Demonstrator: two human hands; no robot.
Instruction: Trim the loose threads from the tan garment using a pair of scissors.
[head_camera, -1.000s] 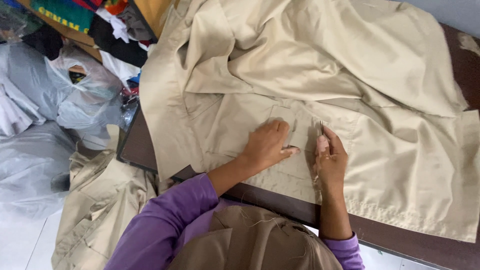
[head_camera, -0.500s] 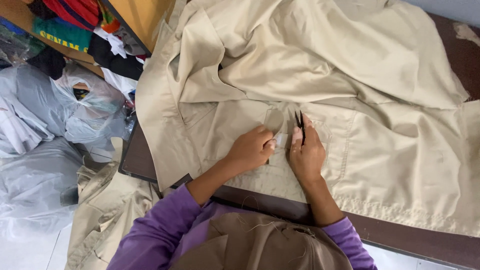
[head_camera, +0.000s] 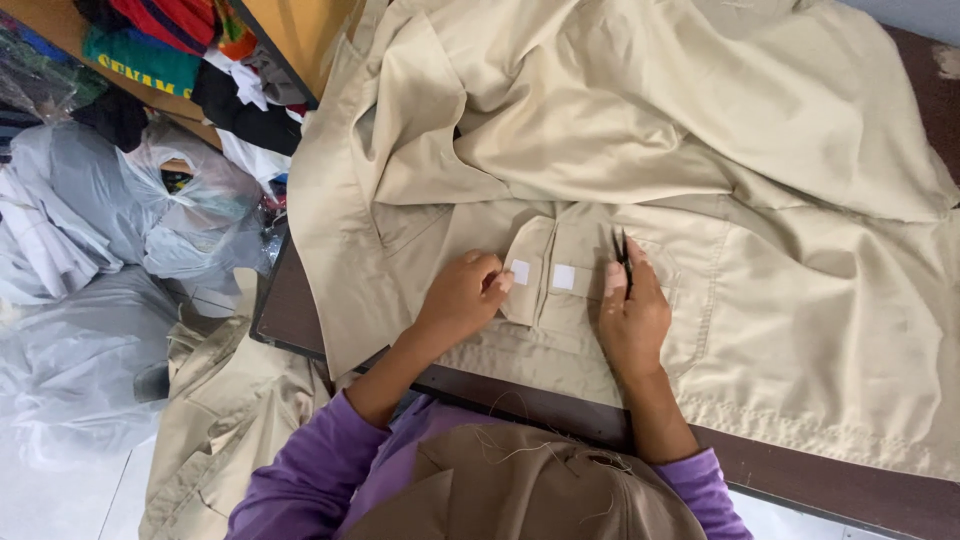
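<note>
Right hand (head_camera: 632, 318) pinches, perhaps, small snips (head_camera: 624, 262).

Khaki garment (head_camera: 800, 300) cut off right.

At the left of the frame we see clear plastic bags (head_camera: 120, 230) stuffed with cloth — above them, upper left, a wooden shelf (head_camera: 290, 35) holding folded coloured clothes (head_camera: 160, 45).

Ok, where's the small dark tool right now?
In the head view the small dark tool sits in the right hand, right of the two white fastener squares on the beige garment's opened pocket flap.
</note>
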